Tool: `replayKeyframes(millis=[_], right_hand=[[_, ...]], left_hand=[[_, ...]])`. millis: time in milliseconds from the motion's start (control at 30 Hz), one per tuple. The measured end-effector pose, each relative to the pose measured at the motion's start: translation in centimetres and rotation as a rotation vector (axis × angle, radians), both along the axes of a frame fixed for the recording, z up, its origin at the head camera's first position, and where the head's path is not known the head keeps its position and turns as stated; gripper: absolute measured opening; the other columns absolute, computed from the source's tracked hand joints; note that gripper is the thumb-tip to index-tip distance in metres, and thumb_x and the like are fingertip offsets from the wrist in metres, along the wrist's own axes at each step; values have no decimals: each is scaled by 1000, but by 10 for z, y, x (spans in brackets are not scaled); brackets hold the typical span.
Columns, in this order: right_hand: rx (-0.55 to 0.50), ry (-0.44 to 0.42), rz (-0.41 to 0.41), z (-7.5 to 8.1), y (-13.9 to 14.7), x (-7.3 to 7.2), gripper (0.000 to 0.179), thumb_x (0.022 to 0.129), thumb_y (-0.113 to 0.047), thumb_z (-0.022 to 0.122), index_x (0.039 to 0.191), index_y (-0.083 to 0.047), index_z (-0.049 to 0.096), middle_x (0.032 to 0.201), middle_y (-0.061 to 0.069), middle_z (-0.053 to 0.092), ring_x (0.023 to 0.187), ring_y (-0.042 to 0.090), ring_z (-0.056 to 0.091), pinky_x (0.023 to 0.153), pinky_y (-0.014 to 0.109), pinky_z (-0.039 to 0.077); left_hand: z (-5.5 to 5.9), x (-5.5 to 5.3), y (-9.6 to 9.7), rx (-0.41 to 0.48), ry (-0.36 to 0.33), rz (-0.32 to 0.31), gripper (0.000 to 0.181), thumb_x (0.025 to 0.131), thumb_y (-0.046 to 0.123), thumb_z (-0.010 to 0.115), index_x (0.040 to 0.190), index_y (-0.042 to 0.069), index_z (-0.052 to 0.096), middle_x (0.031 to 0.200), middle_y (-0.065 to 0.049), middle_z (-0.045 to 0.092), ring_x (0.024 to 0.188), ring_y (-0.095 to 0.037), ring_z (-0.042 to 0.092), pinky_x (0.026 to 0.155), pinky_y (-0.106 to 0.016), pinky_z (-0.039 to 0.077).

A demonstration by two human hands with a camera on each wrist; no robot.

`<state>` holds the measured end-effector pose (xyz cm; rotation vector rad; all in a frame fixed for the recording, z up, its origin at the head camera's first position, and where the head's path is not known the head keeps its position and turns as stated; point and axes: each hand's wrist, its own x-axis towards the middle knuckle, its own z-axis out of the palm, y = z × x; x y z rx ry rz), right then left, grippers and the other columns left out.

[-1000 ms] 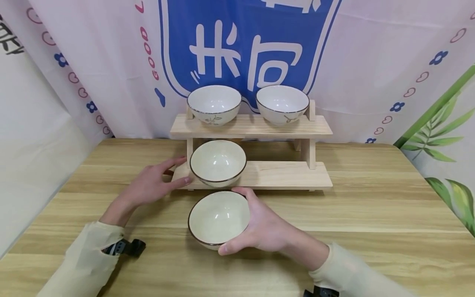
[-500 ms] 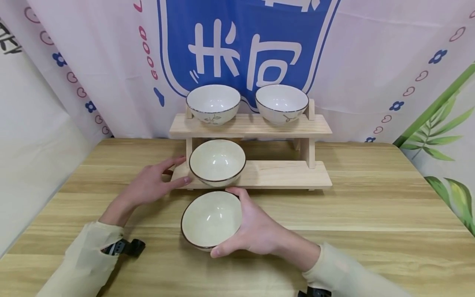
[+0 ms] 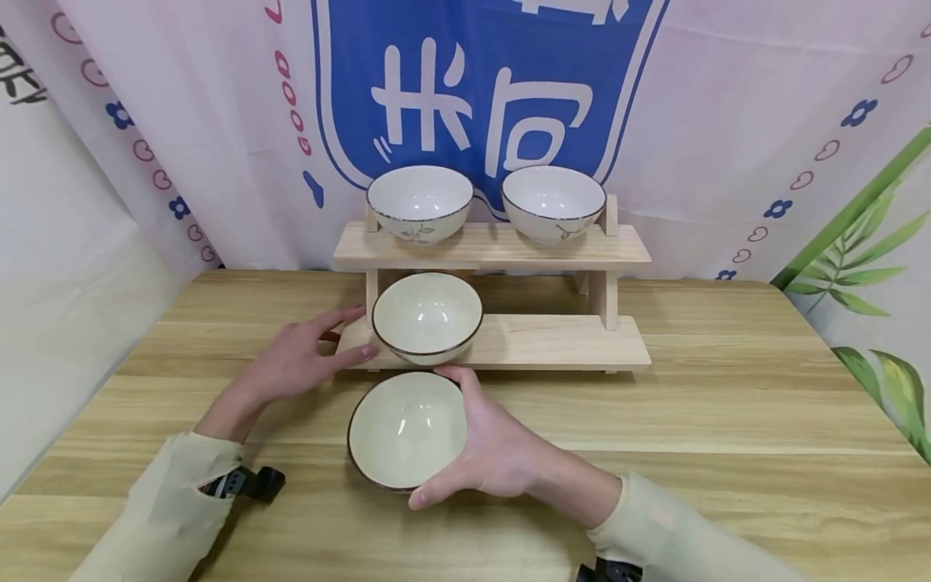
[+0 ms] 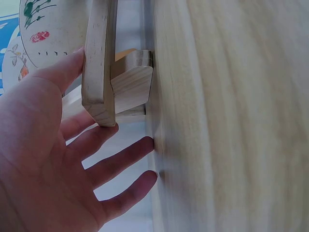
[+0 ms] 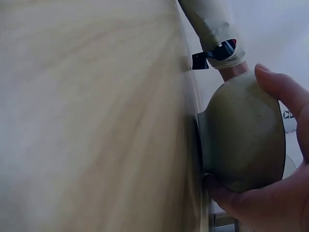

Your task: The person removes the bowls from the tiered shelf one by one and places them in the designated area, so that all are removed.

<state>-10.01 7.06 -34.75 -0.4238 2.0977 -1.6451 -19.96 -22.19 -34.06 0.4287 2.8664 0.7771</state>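
My right hand point(image 3: 498, 453) holds a cream bowl point(image 3: 400, 428) with a dark brown rim, in front of the stand. Its thumb and fingers grip the right side. In the right wrist view the bowl point(image 5: 244, 135) has its base close to the tabletop; contact is hard to tell. My left hand point(image 3: 294, 364) grips the left end of the lower board of a two-tier wooden stand point(image 3: 560, 343), thumb on one side and fingers on the other. In the left wrist view its lower fingers spread beside the board point(image 4: 99, 67). Another cream bowl point(image 3: 429, 315) sits on that lower tier, at the left.
Two white bowls, a left one point(image 3: 420, 206) and a right one point(image 3: 554, 206), stand on the upper tier. Behind the wooden table point(image 3: 727, 453) hangs a printed curtain point(image 3: 698, 121) with a blue panel.
My right hand has moved a little to the left with the bowl. The left hand stays at the stand's end, and the other bowls have not moved.
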Motion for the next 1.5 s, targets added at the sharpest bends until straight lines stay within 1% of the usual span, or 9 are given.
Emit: replayKeyframes(millis=[267, 400, 533, 667, 767, 900, 1000, 1233, 1500], right_hand=[[13, 28, 17, -1, -1, 0, 129, 59, -8, 104, 160, -21, 24, 147, 5, 55, 128, 19, 60, 118, 42, 42], [33, 33, 24, 1, 1, 0, 130, 60, -9, 104, 161, -21, 23, 148, 5, 55, 130, 20, 59, 120, 44, 40], [37, 22, 15, 2, 5, -2, 125, 63, -13, 103, 162, -21, 26, 151, 5, 54, 135, 21, 58, 122, 46, 37], [34, 2, 1, 4, 14, -5, 118, 68, -17, 101, 162, -18, 30, 151, 9, 55, 134, 24, 58, 119, 46, 44], [26, -1, 0, 7, 21, -8, 115, 71, -17, 100, 162, -15, 31, 155, 12, 51, 135, 27, 56, 115, 47, 49], [12, 1, -9, 14, 32, -10, 112, 74, -18, 98, 163, -13, 30, 162, 12, 44, 138, 32, 55, 116, 50, 50], [20, 4, -27, 20, 40, -11, 111, 76, -20, 97, 164, -14, 30, 162, 12, 46, 137, 34, 58, 116, 51, 50], [55, 111, -78, 35, 51, -19, 108, 78, -25, 97, 163, -15, 30, 161, 5, 48, 143, 32, 56, 118, 47, 50], [78, 178, -141, 43, 49, -32, 115, 77, -29, 97, 166, -17, 25, 164, 3, 43, 143, 32, 57, 115, 54, 51]], left_hand=[[0, -1, 0, -3, -1, 1, 86, 98, 70, 62, 165, 22, 40, 149, -27, 61, 132, -44, 65, 104, -64, 54], [0, -1, 0, 3, -7, 2, 86, 98, 70, 62, 165, 21, 40, 152, -26, 59, 132, -44, 64, 104, -64, 54], [0, 0, 0, 8, -5, -4, 85, 98, 69, 62, 165, 20, 40, 155, -27, 56, 133, -45, 64, 106, -64, 53], [0, 0, -1, 10, -6, -5, 85, 99, 68, 62, 165, 20, 39, 157, -27, 54, 133, -45, 64, 107, -65, 52], [0, 0, -1, 11, -8, -5, 85, 99, 68, 62, 165, 20, 39, 156, -27, 54, 133, -45, 63, 106, -65, 53], [0, 0, -1, 11, -4, -7, 85, 99, 68, 62, 165, 20, 40, 154, -27, 56, 133, -45, 64, 105, -64, 53], [0, 0, 0, 10, -3, -7, 85, 99, 68, 62, 165, 20, 39, 154, -27, 57, 133, -45, 64, 105, -64, 53], [1, 1, -1, 10, -2, -9, 85, 99, 68, 62, 165, 20, 39, 156, -27, 55, 132, -45, 64, 106, -64, 53], [1, 1, -1, 8, -6, -8, 85, 99, 69, 62, 165, 21, 39, 158, -27, 53, 133, -45, 64, 107, -65, 52]])
